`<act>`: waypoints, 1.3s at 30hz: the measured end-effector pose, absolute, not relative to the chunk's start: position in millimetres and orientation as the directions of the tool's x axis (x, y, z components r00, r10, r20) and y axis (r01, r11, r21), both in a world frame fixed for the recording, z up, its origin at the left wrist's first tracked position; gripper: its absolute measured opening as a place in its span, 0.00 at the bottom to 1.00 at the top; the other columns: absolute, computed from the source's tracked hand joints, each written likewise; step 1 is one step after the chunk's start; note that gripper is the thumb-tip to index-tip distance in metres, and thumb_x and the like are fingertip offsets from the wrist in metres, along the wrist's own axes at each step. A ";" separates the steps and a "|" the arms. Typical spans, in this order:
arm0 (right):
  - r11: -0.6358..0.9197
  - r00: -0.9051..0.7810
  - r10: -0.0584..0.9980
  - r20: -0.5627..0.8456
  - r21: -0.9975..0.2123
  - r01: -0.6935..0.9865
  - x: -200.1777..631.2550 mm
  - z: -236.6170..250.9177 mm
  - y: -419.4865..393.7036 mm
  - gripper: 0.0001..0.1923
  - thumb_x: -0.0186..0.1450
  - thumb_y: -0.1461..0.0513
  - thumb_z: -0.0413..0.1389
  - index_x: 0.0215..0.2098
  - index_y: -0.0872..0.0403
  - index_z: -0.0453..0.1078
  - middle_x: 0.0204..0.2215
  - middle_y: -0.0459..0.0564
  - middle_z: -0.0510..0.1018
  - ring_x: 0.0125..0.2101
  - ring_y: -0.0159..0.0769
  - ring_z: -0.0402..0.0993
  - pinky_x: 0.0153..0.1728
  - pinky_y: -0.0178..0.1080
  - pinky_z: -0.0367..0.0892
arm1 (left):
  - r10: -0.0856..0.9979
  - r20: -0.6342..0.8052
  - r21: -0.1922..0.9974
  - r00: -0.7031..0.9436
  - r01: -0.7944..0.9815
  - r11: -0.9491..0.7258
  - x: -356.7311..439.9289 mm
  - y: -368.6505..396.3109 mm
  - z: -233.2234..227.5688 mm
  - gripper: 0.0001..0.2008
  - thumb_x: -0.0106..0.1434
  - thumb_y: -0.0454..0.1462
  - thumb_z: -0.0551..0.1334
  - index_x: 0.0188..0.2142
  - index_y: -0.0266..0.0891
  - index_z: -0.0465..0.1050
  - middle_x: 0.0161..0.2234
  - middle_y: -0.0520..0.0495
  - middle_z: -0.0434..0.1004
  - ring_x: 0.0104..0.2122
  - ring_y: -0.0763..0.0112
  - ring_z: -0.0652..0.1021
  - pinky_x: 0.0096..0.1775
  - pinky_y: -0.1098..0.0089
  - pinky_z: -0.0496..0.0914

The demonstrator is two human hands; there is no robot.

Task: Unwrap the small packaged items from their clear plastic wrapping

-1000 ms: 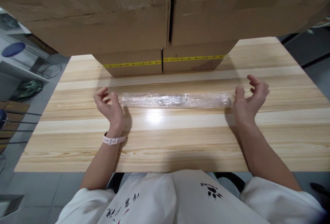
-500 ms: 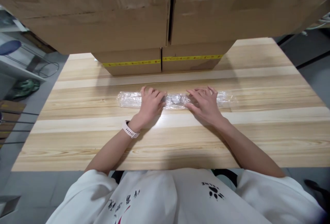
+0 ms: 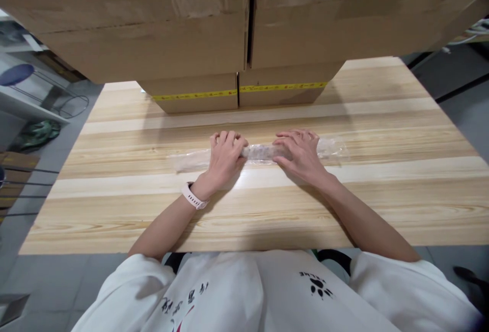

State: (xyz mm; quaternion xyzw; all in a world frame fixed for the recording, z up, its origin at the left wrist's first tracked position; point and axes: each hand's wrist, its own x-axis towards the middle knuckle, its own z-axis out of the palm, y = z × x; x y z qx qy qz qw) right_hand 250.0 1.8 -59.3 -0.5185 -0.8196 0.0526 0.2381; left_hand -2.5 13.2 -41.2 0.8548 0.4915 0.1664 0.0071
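Observation:
A long roll of clear bubble wrap [image 3: 260,153] lies crosswise on the wooden table, with loose flat ends sticking out on both sides. Something greyish shows through its middle, too blurred to name. My left hand [image 3: 225,154], with a pale watch at the wrist, curls its fingers over the roll left of centre. On the other side of the middle, my right hand [image 3: 301,154] grips the roll with bent fingers and the thumb on the near side. Both palms hide parts of the wrap.
Large cardboard boxes [image 3: 153,31] fill the top of the view, above smaller boxes with yellow tape [image 3: 194,95] on the table [image 3: 244,220]. Off to the left stand a blue-seated stool [image 3: 17,74] and a dark green bag [image 3: 36,133] on the floor.
The bubble wrap has turned over and looks narrower under my hands. Its left end now hangs slightly nearer to me. My hands have barely shifted.

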 end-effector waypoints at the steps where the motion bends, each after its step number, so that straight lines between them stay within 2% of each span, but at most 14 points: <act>1: 0.478 -0.367 0.863 0.346 -0.330 0.814 249.7 -56.2 -0.8 0.09 0.69 0.59 0.56 0.46 0.49 0.75 0.54 0.55 0.78 0.56 0.53 0.66 0.60 0.61 0.49 | 0.832 0.295 0.166 0.470 0.832 -0.529 -2.3 8.4 -40.4 0.09 0.65 0.32 0.64 0.46 0.40 0.75 0.50 0.36 0.75 0.50 0.50 0.70 0.54 0.48 0.60; 3: 0.539 -0.437 0.832 0.342 -0.305 0.785 250.2 -47.5 -8.0 0.06 0.69 0.63 0.56 0.41 0.49 0.75 0.50 0.52 0.80 0.55 0.50 0.68 0.62 0.60 0.48 | 0.804 0.300 0.144 0.513 0.809 -0.570 -4.6 -4.4 -37.2 0.06 0.67 0.31 0.62 0.43 0.41 0.75 0.50 0.37 0.76 0.49 0.52 0.71 0.54 0.49 0.60; 6: 0.651 -0.596 0.759 0.262 -0.285 0.704 255.8 -29.9 -21.3 0.05 0.69 0.63 0.57 0.38 0.49 0.76 0.46 0.51 0.81 0.53 0.48 0.70 0.63 0.61 0.45 | 0.764 0.192 0.153 0.616 0.750 -0.644 -16.5 -28.1 -26.8 0.05 0.66 0.33 0.65 0.43 0.41 0.74 0.47 0.40 0.78 0.46 0.55 0.72 0.52 0.52 0.63; 8: 0.705 -0.694 0.699 0.171 -0.332 0.627 262.0 -17.8 -28.8 0.05 0.70 0.60 0.58 0.38 0.49 0.76 0.44 0.50 0.82 0.50 0.47 0.73 0.63 0.60 0.47 | 0.737 0.082 0.235 0.671 0.705 -0.669 -28.4 -41.7 -17.8 0.08 0.66 0.39 0.68 0.43 0.41 0.74 0.47 0.41 0.78 0.45 0.56 0.73 0.49 0.55 0.66; 10: 0.710 -0.754 0.651 0.089 -0.421 0.564 267.8 -8.8 -33.1 0.09 0.72 0.56 0.57 0.38 0.49 0.77 0.41 0.49 0.83 0.46 0.44 0.75 0.61 0.57 0.53 | 0.722 0.008 0.369 0.691 0.669 -0.645 -39.7 -49.4 -10.4 0.11 0.68 0.45 0.67 0.43 0.41 0.75 0.47 0.42 0.78 0.45 0.57 0.74 0.46 0.58 0.68; 12: 0.668 -0.734 0.674 0.083 -0.491 0.559 270.8 -5.5 -33.8 0.12 0.75 0.54 0.54 0.40 0.49 0.78 0.40 0.49 0.83 0.44 0.43 0.77 0.54 0.51 0.62 | 0.751 0.002 0.476 0.660 0.660 -0.581 -47.0 -49.7 -7.1 0.11 0.71 0.46 0.64 0.45 0.42 0.75 0.46 0.43 0.78 0.45 0.59 0.75 0.46 0.60 0.70; 14: 0.624 -0.651 0.744 0.150 -0.504 0.597 269.7 -8.9 -32.2 0.14 0.76 0.54 0.51 0.45 0.50 0.78 0.42 0.51 0.83 0.45 0.43 0.76 0.49 0.47 0.66 | 0.799 0.053 0.503 0.600 0.675 -0.540 -48.3 -43.9 -9.0 0.09 0.73 0.43 0.61 0.47 0.42 0.75 0.47 0.43 0.78 0.47 0.59 0.75 0.46 0.61 0.70; 17: 0.608 -0.571 0.788 0.232 -0.444 0.658 262.4 -21.2 -29.6 0.15 0.75 0.53 0.53 0.52 0.51 0.75 0.48 0.54 0.82 0.49 0.47 0.74 0.48 0.47 0.66 | 0.813 0.113 0.422 0.572 0.713 -0.560 -39.8 -31.9 -18.4 0.11 0.71 0.40 0.64 0.50 0.40 0.74 0.50 0.41 0.78 0.49 0.56 0.74 0.49 0.58 0.69; 23: 0.628 -0.609 0.775 0.170 -0.312 0.713 246.3 -35.7 -32.6 0.19 0.72 0.54 0.58 0.58 0.52 0.71 0.46 0.55 0.79 0.47 0.49 0.69 0.50 0.50 0.59 | 0.795 0.087 0.223 0.601 0.766 -0.603 -16.4 -25.7 -33.1 0.21 0.65 0.38 0.69 0.56 0.40 0.71 0.45 0.43 0.79 0.46 0.54 0.73 0.47 0.57 0.66; 28: 0.671 -0.640 0.742 0.200 -0.227 0.706 237.7 -29.6 -41.7 0.11 0.74 0.60 0.53 0.51 0.52 0.73 0.41 0.54 0.76 0.44 0.46 0.67 0.46 0.46 0.56 | 0.775 0.167 0.156 0.609 0.760 -0.631 -11.3 -37.0 -32.8 0.09 0.66 0.29 0.62 0.45 0.39 0.74 0.40 0.42 0.75 0.40 0.59 0.70 0.39 0.61 0.65; 31: 0.724 -0.712 0.688 0.141 -0.192 0.662 238.4 -15.7 -54.7 0.10 0.74 0.65 0.51 0.44 0.52 0.75 0.36 0.52 0.76 0.39 0.43 0.67 0.44 0.45 0.55 | 0.758 0.180 0.137 0.627 0.747 -0.651 -16.2 -54.7 -26.1 0.09 0.68 0.26 0.57 0.40 0.39 0.72 0.38 0.43 0.73 0.37 0.61 0.68 0.35 0.64 0.64; 34: 0.766 -0.813 0.581 -0.030 -0.319 0.559 247.2 2.8 -66.8 0.07 0.73 0.63 0.55 0.46 0.51 0.75 0.35 0.50 0.77 0.36 0.41 0.69 0.42 0.43 0.58 | 0.719 0.071 0.293 0.691 0.675 -0.677 -26.6 -75.5 -12.3 0.02 0.72 0.35 0.61 0.42 0.39 0.73 0.40 0.44 0.73 0.38 0.62 0.70 0.35 0.64 0.66; 36: 0.740 -0.850 0.518 -0.090 -0.452 0.499 254.7 12.1 -69.2 0.09 0.74 0.58 0.56 0.49 0.48 0.76 0.37 0.49 0.79 0.37 0.41 0.72 0.41 0.42 0.62 | 0.692 -0.017 0.445 0.721 0.626 -0.641 -34.6 -84.1 -3.1 0.11 0.71 0.45 0.64 0.44 0.40 0.74 0.41 0.44 0.74 0.40 0.62 0.72 0.37 0.63 0.69; 39: 0.633 -0.798 0.598 -0.081 -0.562 0.532 262.2 15.0 -63.4 0.15 0.77 0.55 0.49 0.50 0.45 0.77 0.42 0.48 0.81 0.39 0.39 0.76 0.39 0.40 0.66 | 0.746 -0.001 0.538 0.666 0.629 -0.561 -45.0 -83.9 2.0 0.11 0.75 0.45 0.59 0.44 0.41 0.75 0.42 0.45 0.76 0.42 0.63 0.75 0.40 0.63 0.71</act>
